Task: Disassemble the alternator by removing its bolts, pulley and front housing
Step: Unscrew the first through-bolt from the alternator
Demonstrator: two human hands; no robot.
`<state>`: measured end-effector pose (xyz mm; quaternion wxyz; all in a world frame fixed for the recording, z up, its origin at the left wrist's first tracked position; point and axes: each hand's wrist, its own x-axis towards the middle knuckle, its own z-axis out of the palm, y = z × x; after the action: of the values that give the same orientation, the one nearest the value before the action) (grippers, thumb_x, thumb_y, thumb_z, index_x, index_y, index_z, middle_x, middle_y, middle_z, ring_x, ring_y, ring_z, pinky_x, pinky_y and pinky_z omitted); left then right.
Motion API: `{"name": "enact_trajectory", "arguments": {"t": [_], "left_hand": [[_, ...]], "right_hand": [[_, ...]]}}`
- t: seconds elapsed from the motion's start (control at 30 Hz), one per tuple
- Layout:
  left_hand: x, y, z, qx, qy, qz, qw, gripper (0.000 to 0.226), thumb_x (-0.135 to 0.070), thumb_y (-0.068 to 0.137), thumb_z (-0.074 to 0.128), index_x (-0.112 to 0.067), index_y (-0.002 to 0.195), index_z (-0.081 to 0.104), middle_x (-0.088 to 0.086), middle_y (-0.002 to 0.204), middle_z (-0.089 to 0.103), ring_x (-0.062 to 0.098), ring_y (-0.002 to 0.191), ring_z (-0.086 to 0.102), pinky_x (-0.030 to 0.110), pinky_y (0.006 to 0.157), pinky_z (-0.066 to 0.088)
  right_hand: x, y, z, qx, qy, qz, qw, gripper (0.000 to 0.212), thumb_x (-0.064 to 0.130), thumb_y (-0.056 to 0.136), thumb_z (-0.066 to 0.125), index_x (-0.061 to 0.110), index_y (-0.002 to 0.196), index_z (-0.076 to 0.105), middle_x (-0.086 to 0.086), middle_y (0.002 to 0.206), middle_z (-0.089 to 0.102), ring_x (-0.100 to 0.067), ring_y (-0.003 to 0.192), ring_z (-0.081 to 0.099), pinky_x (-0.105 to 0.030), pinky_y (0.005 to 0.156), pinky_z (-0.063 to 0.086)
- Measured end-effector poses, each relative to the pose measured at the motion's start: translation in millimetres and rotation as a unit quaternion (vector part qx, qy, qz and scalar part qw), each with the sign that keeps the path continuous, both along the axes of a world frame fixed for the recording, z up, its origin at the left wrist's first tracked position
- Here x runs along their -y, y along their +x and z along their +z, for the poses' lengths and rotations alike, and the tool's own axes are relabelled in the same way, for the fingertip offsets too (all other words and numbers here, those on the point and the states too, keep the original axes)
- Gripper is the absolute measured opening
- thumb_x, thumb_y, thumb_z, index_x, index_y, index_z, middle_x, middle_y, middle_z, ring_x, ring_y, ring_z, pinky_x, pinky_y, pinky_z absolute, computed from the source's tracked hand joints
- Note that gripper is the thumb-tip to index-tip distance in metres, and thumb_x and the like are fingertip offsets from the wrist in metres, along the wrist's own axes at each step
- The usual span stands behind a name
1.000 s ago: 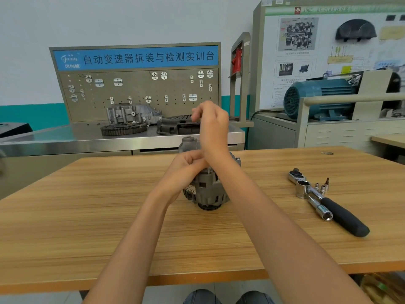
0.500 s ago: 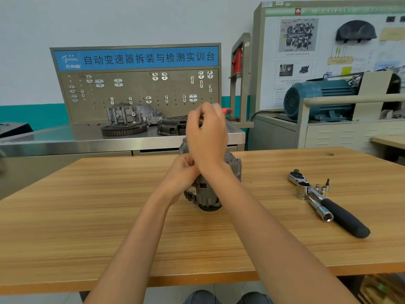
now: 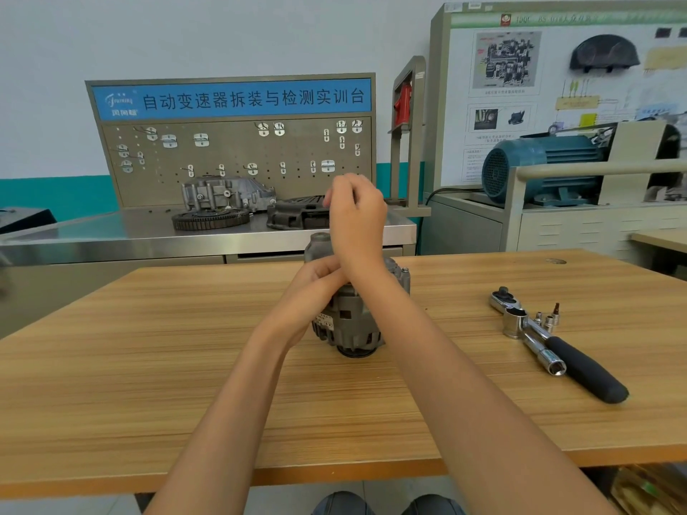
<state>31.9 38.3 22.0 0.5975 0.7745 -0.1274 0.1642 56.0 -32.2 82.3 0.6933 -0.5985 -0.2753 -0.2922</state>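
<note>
The right hand [image 3: 357, 213], raised above the alternator [image 3: 349, 321], turns at the wrist from one picture to the next: a second ago its knuckles face left, half a second ago the back of the hand faces the camera with a red tip showing past its right edge, and now the curled fingers point up and left, and the red tip is hidden. The left hand [image 3: 316, 288] shifts only slightly against the alternator's side.

The blue banner [image 3: 230, 98] atop the pegboard [image 3: 238, 161] reads "自动变速器拆装与检测实训台". A small logo at its left says "Training". Print on the wall poster [image 3: 520, 87] is too blurred to read.
</note>
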Motion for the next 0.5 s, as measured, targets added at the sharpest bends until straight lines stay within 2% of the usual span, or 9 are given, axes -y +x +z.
{"name": "enact_trajectory", "arguments": {"t": [0.07, 0.1, 0.17, 0.23, 0.3, 0.37, 0.4, 0.43, 0.5], "left_hand": [[0.8, -1.2, -0.3, 0.009, 0.002, -0.004, 1.000, 0.025, -0.023, 0.094, 0.053, -0.030, 0.085, 0.075, -0.005, 0.085, 0.074, 0.006, 0.080, 0.069, 0.016, 0.061, 0.051], [1.4, -1.9, 0.0, 0.013, 0.001, -0.004, 1.000, 0.027, -0.023, 0.094, 0.054, -0.034, 0.081, 0.075, -0.008, 0.082, 0.074, 0.004, 0.078, 0.069, 0.014, 0.059, 0.049], [2.2, -1.4, -0.1, 0.019, -0.002, -0.009, 1.000, 0.028, -0.022, 0.094, 0.055, -0.035, 0.080, 0.075, -0.008, 0.081, 0.074, 0.005, 0.077, 0.069, 0.014, 0.060, 0.050], [1.7, -0.7, -1.0, 0.022, -0.006, -0.011, 1.000, 0.035, -0.014, 0.094, 0.054, -0.032, 0.073, 0.075, -0.008, 0.073, 0.073, 0.004, 0.069, 0.068, 0.014, 0.056, 0.048], [0.0, 0.6, -2.8, 0.027, -0.005, 0.008, 1.000, 0.045, 0.000, 0.092, 0.050, -0.024, 0.058, 0.069, -0.011, 0.055, 0.065, -0.001, 0.051, 0.059, 0.013, 0.048, 0.042], [-0.8, 2.3, -4.7, 0.023, -0.004, 0.029, 0.999, 0.039, 0.007, 0.089, 0.047, -0.016, 0.061, 0.061, -0.011, 0.047, 0.058, -0.003, 0.045, 0.051, 0.012, 0.045, 0.038], [-0.4, 2.2, -4.8, 0.018, -0.004, 0.034, 0.999, 0.033, 0.006, 0.089, 0.048, -0.013, 0.064, 0.060, -0.011, 0.048, 0.058, -0.003, 0.046, 0.052, 0.012, 0.044, 0.038], [0.4, 2.1, -4.7, 0.016, -0.004, 0.038, 0.999, 0.031, 0.005, 0.089, 0.048, -0.013, 0.066, 0.059, -0.011, 0.048, 0.059, -0.003, 0.046, 0.053, 0.011, 0.044, 0.039], [2.4, 1.2, -2.8, 0.020, -0.006, 0.028, 0.999, 0.035, 0.000, 0.092, 0.050, -0.019, 0.065, 0.063, -0.012, 0.053, 0.063, -0.003, 0.050, 0.058, 0.010, 0.045, 0.040]], "right_hand": [[3.8, 2.2, 3.1, -0.035, 0.027, 0.075, 0.996, 0.033, 0.002, 0.086, 0.042, 0.006, 0.055, 0.048, -0.005, 0.065, 0.051, -0.012, 0.070, 0.049, -0.014, 0.061, 0.039], [7.3, 3.4, 5.4, -0.063, 0.042, 0.122, 0.990, 0.034, 0.003, 0.086, 0.041, 0.008, 0.053, 0.048, -0.004, 0.066, 0.055, -0.013, 0.074, 0.054, -0.012, 0.064, 0.042], [12.2, 6.1, 7.2, -0.099, 0.057, 0.187, 0.976, 0.035, 0.003, 0.085, 0.041, 0.012, 0.051, 0.048, -0.001, 0.066, 0.060, -0.012, 0.079, 0.060, -0.018, 0.070, 0.044], [9.9, 4.4, 4.0, -0.052, 0.028, 0.118, 0.991, 0.032, 0.004, 0.086, 0.043, 0.012, 0.055, 0.047, -0.001, 0.067, 0.056, -0.010, 0.074, 0.055, -0.019, 0.067, 0.042], [2.7, 1.6, -7.0, 0.054, -0.062, -0.078, 0.994, 0.024, 0.008, 0.087, 0.047, 0.014, 0.064, 0.046, 0.001, 0.071, 0.048, -0.011, 0.071, 0.045, -0.024, 0.067, 0.041], [-3.5, 1.3, -13.4, 0.116, -0.110, -0.254, 0.954, 0.012, 0.012, 0.083, 0.051, 0.011, 0.071, 0.051, 0.001, 0.075, 0.047, -0.015, 0.078, 0.043, -0.037, 0.088, 0.043], [-4.2, 0.8, -13.0, 0.123, -0.112, -0.280, 0.946, 0.010, 0.013, 0.082, 0.052, 0.010, 0.073, 0.052, 0.001, 0.076, 0.047, -0.017, 0.080, 0.044, -0.041, 0.096, 0.040], [-3.6, 1.2, -11.0, 0.122, -0.110, -0.265, 0.950, 0.011, 0.013, 0.083, 0.052, 0.011, 0.072, 0.051, 0.003, 0.075, 0.046, -0.017, 0.081, 0.044, -0.041, 0.096, 0.040], [0.5, 2.6, -5.7, 0.088, -0.093, -0.160, 0.979, 0.022, 0.012, 0.086, 0.050, 0.016, 0.066, 0.044, 0.008, 0.071, 0.041, -0.014, 0.076, 0.043, -0.033, 0.076, 0.042]]}}
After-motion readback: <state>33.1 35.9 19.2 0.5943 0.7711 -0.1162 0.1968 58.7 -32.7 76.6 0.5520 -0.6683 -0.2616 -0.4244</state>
